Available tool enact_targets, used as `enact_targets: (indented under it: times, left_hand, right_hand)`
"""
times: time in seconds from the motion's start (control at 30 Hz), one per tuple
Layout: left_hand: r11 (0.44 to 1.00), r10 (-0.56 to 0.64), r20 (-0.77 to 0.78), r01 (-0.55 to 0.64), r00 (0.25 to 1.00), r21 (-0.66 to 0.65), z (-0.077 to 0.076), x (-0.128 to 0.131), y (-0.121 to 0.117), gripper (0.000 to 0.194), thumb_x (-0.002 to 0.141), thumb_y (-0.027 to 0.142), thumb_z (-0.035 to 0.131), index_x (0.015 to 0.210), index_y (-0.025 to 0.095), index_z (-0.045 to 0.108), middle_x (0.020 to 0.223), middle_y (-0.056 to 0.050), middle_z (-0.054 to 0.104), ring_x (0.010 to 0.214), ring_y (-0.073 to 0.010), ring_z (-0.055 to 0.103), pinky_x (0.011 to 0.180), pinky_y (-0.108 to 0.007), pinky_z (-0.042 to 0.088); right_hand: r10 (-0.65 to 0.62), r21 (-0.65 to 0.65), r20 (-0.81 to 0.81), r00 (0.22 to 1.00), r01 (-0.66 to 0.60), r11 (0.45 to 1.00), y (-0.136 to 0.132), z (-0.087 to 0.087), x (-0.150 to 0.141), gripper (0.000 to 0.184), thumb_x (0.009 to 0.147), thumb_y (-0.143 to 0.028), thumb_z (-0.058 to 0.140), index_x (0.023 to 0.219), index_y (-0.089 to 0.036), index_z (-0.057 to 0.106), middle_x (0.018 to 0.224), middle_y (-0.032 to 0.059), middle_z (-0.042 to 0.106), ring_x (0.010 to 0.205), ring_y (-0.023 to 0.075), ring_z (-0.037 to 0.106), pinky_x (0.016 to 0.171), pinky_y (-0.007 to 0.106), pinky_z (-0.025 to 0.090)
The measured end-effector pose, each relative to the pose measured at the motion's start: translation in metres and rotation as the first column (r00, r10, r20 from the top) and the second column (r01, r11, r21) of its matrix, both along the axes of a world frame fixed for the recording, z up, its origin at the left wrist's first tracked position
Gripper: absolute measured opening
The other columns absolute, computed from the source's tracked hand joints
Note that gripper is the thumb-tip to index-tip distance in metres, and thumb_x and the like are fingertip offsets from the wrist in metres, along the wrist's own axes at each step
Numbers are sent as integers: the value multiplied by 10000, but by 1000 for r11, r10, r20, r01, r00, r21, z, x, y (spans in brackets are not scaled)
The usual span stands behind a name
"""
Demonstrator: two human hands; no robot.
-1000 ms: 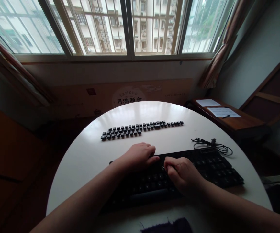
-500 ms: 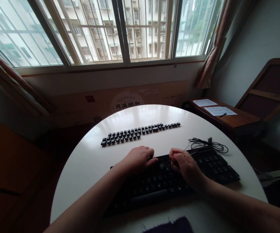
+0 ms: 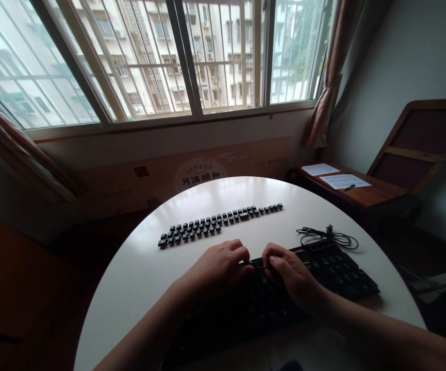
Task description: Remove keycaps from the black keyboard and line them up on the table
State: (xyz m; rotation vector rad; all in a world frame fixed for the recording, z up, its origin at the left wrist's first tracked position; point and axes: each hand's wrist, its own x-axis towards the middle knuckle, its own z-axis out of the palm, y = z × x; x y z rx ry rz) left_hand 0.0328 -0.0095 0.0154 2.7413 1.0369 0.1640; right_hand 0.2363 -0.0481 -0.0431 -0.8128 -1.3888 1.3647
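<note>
A black keyboard lies on the white round table, much of it in shadow and behind my arms. My right hand is closed over its upper middle, around a wire keycap puller, whose thin wire shows only faintly between my hands. Just left of it, my left hand has thumb and index finger pinched together at the keyboard's top edge. A small dark keycap shows at those fingertips, mostly hidden. Beyond the hands, loose black keycaps stand in slanting rows on the table.
The keyboard's coiled cable rests behind its right end. The round table has a curved edge. At the right, papers and a pen lie on a wooden chair. A barred window is ahead.
My left fingers have closed at the end of the puller, where a keycap hung in view before. My hands are close together, and the view has tilted up slightly.
</note>
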Motion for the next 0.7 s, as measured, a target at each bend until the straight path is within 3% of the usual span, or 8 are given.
enact_targets:
  times: [0.33,0.7]
  left_hand:
    - [1000,3,7,-3,1000,-13,-10,1,5,168,971,360,492,983,213,572,999,-32,603,825,-185,586,682,-273,433]
    - [999,19,63,-16,998,-40,-14,1,4,162,960,259,469,1098,226,546,1067,-41,608,886,-195,599,744,-292,457]
  right_hand:
    - [-56,300,245,968,-21,954,-2,7,7,186,909,-207,407,757,-187,512,636,-36,448,571,112,393,545,240,330]
    - [-123,365,295,947,6,931,-3,13,7,192,907,-203,413,749,-189,523,612,-49,417,545,105,368,527,230,314]
